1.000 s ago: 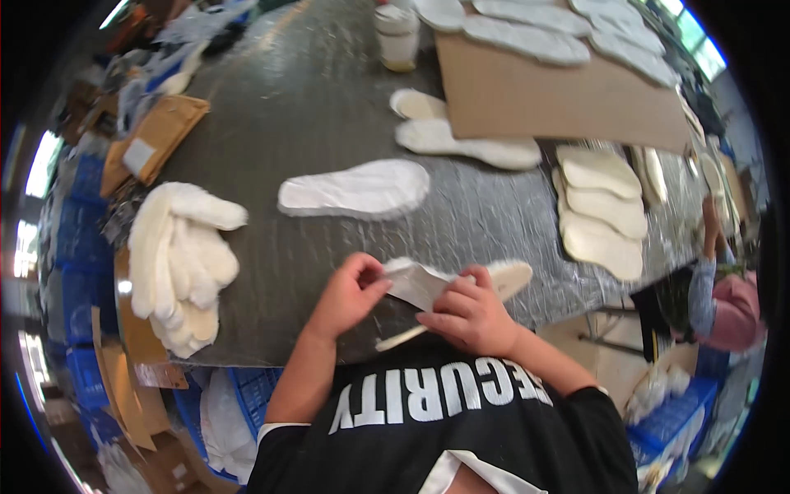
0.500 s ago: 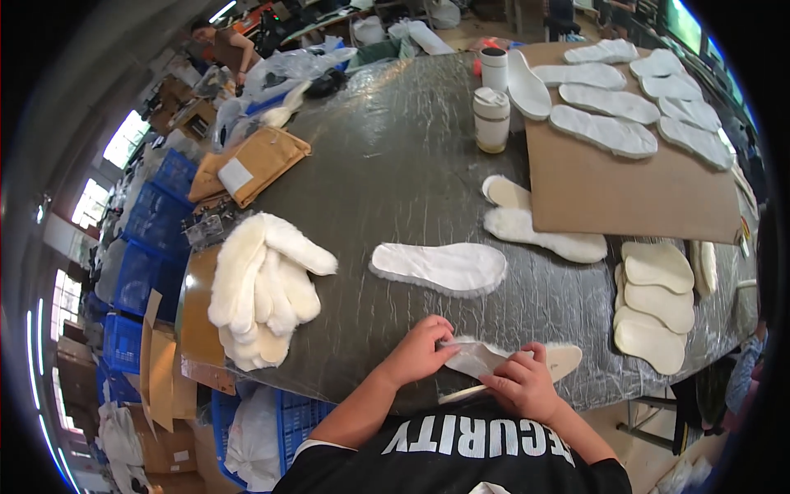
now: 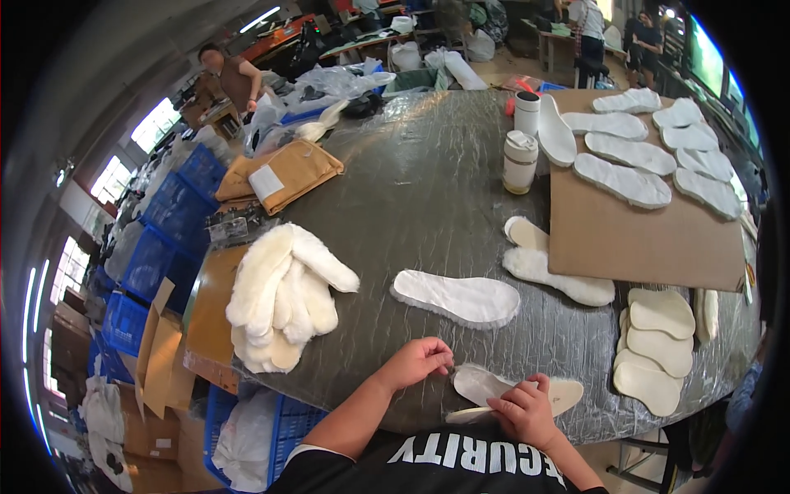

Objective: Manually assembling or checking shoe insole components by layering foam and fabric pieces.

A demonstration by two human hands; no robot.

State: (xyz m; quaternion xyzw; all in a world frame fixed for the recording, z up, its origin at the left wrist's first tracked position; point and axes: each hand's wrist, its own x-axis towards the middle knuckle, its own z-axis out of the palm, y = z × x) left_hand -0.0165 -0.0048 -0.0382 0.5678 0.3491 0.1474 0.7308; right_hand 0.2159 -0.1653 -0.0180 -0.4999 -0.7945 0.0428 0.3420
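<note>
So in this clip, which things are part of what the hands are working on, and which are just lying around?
In hand:
left hand, pinching the insole's edge
right hand, pressing on it
pale insole at the table edge

Lying about:
fleecy insole
fleece pile
two cups
cardboard sheet
brown envelopes

A footwear workshop: fleecy insoles point(image 3: 457, 298) across a worktable point(image 3: 428, 198), stacked blue crates point(image 3: 169, 247).

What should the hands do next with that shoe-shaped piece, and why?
Probably keep peeling. The left hand pinches the edge of a thin sheet at the heel end of the insole, while the right hand presses the insole flat on the table. The sheet looks only partly lifted, so pulling it gently farther along the insole seems the likely next small move.
</note>
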